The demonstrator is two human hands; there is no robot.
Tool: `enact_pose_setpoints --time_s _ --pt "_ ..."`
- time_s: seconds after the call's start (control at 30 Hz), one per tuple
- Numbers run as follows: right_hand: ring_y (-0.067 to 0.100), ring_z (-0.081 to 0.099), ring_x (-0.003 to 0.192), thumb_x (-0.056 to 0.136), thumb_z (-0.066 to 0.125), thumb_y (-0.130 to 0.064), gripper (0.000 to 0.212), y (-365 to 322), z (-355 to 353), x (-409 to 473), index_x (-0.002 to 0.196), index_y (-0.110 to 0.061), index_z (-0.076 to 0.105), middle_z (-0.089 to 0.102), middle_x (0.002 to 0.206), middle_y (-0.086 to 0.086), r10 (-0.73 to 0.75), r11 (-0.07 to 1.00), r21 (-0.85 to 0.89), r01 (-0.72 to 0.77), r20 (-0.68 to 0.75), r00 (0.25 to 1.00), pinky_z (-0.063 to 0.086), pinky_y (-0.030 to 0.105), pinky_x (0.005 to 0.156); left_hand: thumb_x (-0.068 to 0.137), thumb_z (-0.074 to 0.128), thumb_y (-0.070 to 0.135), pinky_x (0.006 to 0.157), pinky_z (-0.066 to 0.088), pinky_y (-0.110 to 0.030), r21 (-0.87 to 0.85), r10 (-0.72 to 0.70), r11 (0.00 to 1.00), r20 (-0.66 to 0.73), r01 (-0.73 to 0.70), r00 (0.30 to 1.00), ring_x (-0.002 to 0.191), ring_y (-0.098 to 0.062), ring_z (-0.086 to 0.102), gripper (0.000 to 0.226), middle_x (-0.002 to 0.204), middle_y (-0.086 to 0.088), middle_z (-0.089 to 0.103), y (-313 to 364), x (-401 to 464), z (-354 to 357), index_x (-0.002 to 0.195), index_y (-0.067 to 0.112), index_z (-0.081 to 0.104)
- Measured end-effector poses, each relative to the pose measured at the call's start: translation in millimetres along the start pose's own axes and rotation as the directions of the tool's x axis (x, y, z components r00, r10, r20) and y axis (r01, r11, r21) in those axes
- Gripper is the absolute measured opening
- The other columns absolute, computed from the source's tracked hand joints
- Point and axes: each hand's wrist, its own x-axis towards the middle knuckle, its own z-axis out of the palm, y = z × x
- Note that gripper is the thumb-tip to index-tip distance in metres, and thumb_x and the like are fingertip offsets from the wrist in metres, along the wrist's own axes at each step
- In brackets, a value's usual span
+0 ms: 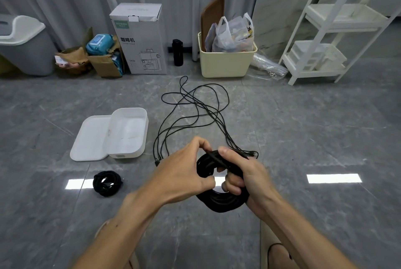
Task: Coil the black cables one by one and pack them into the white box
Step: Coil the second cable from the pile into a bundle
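The right hand [243, 173] grips the coiled cable [219, 199] above the floor, so its loops stay together, while the left hand [184, 171] fingers pinch its free end for wrapping; the white box [142, 138] waits open nearby

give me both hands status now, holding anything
Left hand: pinching the loose end of the black cable coil.
Right hand: gripping the same coil, fingers curled through it.

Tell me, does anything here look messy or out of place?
Yes: thin black cables sprawl in tangled loops across the floor beyond the hands, and a finished coil lies on the tiles, not in the white box.
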Motion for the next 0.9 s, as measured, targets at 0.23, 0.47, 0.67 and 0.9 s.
enact_pose_setpoints --time_s 0.23,0.47,0.67,0.9 --pt "0.013 0.025 0.042 0.082 0.073 -0.038 0.037 0 1 3 0.076 -0.003 0.064 0.037 0.042 -0.005 0.027 0.992 0.122 -0.007 -0.161 0.987 0.031 0.031 0.055 0.085 0.062 0.052 0.075 0.036 -0.027 0.120 -0.015 0.993 -0.012 0.016 1.000 0.071 -0.001 0.051 0.066 0.127 0.026 0.050 1 -2 1 0.139 0.050 0.024" --pt "0.013 0.025 0.040 0.065 0.080 -0.049 0.047 -5 -8 7 0.072 -0.006 0.064 0.026 0.046 -0.001 0.062 0.976 0.219 -0.019 -0.193 0.979 0.036 0.031 0.057 0.087 0.052 0.070 0.083 0.042 -0.029 0.081 -0.012 0.997 -0.082 0.018 0.997 0.087 0.001 0.053 0.069 0.111 0.030 0.048 0 -1 6 0.146 0.051 0.021" --pt "0.012 0.025 0.038 0.070 0.079 -0.040 0.034 -12 -11 8 0.072 -0.009 0.065 0.039 0.050 0.002 0.001 0.949 0.305 0.075 -0.241 0.971 0.040 0.029 0.055 0.083 0.060 0.066 0.084 0.046 -0.028 0.039 -0.065 0.997 -0.173 0.073 0.983 0.093 -0.003 0.055 0.073 0.093 0.016 0.055 8 2 12 0.146 0.043 0.032" --pt "0.011 0.025 0.036 0.077 0.067 -0.049 0.045 -11 -6 3 0.079 -0.005 0.058 0.030 0.041 -0.004 0.000 0.929 0.367 0.040 -0.110 0.994 0.046 0.027 0.057 0.083 0.055 0.063 0.082 0.051 -0.034 -0.080 -0.135 0.989 -0.087 0.128 0.987 0.085 -0.003 0.060 0.032 0.084 0.018 0.064 4 3 12 0.103 0.040 0.061"
